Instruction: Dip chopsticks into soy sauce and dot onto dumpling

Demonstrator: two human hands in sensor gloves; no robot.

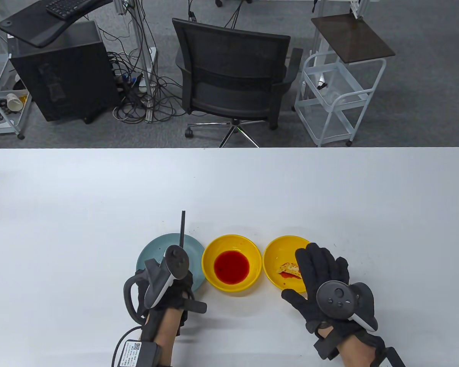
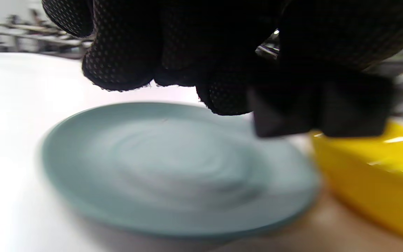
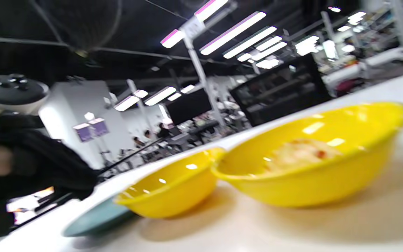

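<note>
Chopsticks (image 1: 183,228) gripped in left hand (image 1: 164,294) over blue plate (image 1: 149,254); right hand (image 1: 323,279) spread flat, empty, beside dumpling (image 1: 289,268).

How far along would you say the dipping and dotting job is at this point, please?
Done, it seems: the dumpling in the right bowl already bears red sauce, with a smear beside it. In hand: the left hand holds the chopsticks over the blue plate; its grip is hidden. The right hand lies open over the right bowl's edge. Left: perhaps only laying the chopsticks down, or another dip in the sauce bowl.
</note>
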